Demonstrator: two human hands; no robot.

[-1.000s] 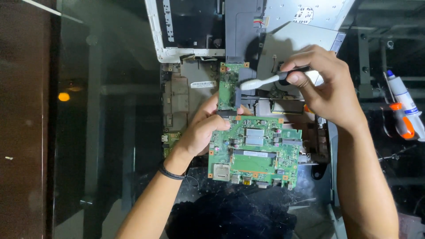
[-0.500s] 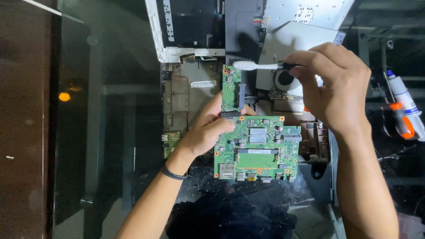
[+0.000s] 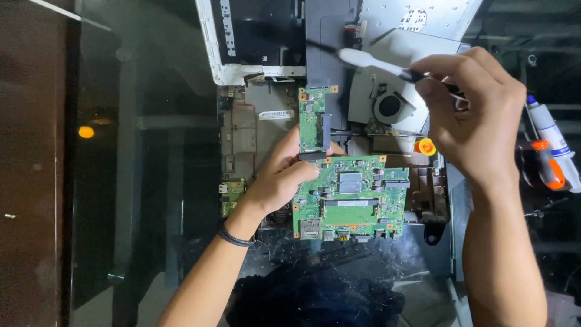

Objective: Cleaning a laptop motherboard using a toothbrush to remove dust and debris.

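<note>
Left hand point(image 3: 281, 181) pinches green circuit board point(image 3: 351, 194) at left edge, holds it above open laptop chassis point(image 3: 248, 130), centre of glass table. Right hand point(image 3: 478, 115) closed on white brush point(image 3: 369, 60), raised far of board. Best: light strokes, board kept steady. Count: one board, one brush, one fan point(image 3: 390, 108); tubes far right, two probably.

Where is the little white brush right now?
In the head view, the white brush is near the top, right of centre, pinched in the right hand. Its head hangs above the round fan, beyond the green circuit board that the left hand holds.
</note>
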